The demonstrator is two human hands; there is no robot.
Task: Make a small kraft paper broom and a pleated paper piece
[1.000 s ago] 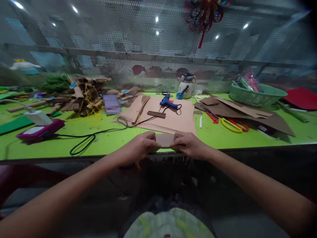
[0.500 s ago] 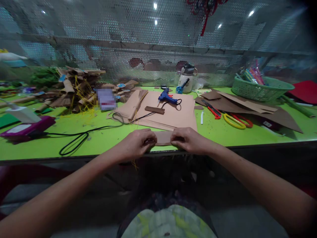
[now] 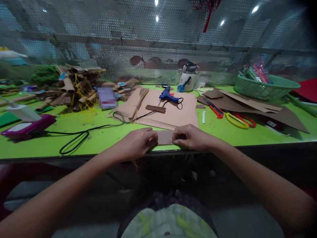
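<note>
A small piece of brown paper (image 3: 165, 138) lies at the front edge of the green table (image 3: 104, 142). My left hand (image 3: 141, 141) pinches its left end, fingers curled. At the right end, my right hand (image 3: 190, 137) grips the paper between thumb and fingers. Just beyond my hands rests a stack of light brown paper sheets (image 3: 185, 112). On that stack lie a folded brown paper strip (image 3: 155, 109), a blue glue gun (image 3: 169, 96) and a rolled paper piece tied with yellow string (image 3: 136, 107).
A black cord (image 3: 86, 131) runs left to a purple power strip (image 3: 29, 125). Bundled paper rolls (image 3: 74, 86) are heaped at the back left. To the right are a red-handled cutter (image 3: 215, 108), yellow-handled scissors (image 3: 236, 121), brown card (image 3: 284, 115) and a green basket (image 3: 262, 89). A bottle (image 3: 188, 77) stands behind.
The raised fold along the paper's near edge now looks flatter. Both hands stay at its ends with only slight movement. The view has shifted a little.
</note>
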